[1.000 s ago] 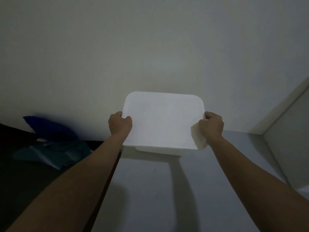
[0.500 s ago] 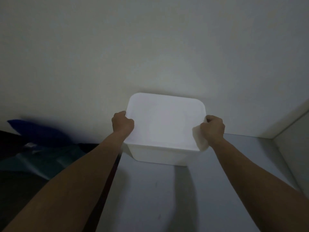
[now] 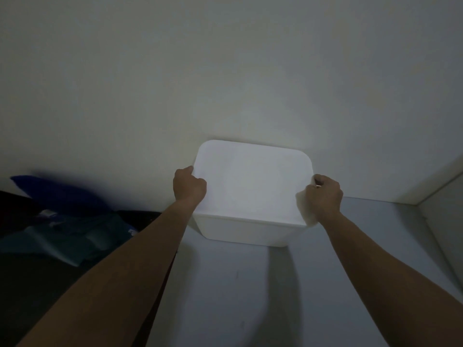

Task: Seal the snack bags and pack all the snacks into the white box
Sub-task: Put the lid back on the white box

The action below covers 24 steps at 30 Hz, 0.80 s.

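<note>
Lowered since a second ago, the rounded white plastic box (image 3: pixel 251 194) sits against the wall on the grey surface (image 3: pixel 240 296), left hand (image 3: pixel 189 184) and right hand (image 3: pixel 324 195) clenched on its sides; uneven release could tip it

Both bare arms reach forward, hands closed at opposite sides of the white box (image 3: pixel 250 189).
The left hand (image 3: pixel 189 185) curls its fingers over the left edge, knuckles up; the right hand (image 3: pixel 324 194) is fisted on the right edge. Forearms are extended, nearly straight, converging slightly toward the wrists.
</note>
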Available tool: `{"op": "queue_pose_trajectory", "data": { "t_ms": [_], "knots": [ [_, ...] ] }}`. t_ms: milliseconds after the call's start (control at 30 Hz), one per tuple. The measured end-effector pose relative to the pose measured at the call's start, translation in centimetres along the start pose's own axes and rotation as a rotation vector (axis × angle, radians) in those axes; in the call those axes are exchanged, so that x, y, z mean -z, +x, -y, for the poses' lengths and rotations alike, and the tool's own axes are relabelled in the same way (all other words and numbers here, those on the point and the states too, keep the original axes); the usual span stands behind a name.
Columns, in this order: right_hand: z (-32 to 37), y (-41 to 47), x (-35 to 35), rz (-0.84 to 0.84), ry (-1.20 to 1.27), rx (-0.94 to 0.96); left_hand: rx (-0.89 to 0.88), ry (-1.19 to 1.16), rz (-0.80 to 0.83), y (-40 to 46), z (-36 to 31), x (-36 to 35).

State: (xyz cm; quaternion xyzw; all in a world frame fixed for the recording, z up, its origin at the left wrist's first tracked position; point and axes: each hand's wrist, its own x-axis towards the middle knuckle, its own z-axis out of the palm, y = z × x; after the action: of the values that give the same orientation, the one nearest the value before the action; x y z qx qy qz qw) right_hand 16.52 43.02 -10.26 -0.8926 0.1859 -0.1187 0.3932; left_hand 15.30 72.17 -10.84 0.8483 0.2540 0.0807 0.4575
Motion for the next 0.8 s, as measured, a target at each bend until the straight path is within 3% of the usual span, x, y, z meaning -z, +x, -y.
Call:
{"op": "queue_pose_trajectory", "data": {
  "t_ms": [300,600,700,800],
  "knots": [
    [-0.9,-0.4,-0.6,0.029,-0.031,0.133,-0.037,-0.047,-0.009,-0.4,1.0,0.3],
    [-1.9,-0.2,-1.2,0.042,-0.159,0.225,-0.095,0.081,-0.070,-0.7,2.7,-1.2],
    [-2.0,-0.1,-0.9,0.088,-0.192,0.222,-0.131,0.197,-0.067,-0.7,2.5,-1.2],
    [-1.9,0.2,-0.1,0.197,-0.279,0.217,-0.197,0.455,-0.043,-1.1,1.8,-0.8]
  ]
}}
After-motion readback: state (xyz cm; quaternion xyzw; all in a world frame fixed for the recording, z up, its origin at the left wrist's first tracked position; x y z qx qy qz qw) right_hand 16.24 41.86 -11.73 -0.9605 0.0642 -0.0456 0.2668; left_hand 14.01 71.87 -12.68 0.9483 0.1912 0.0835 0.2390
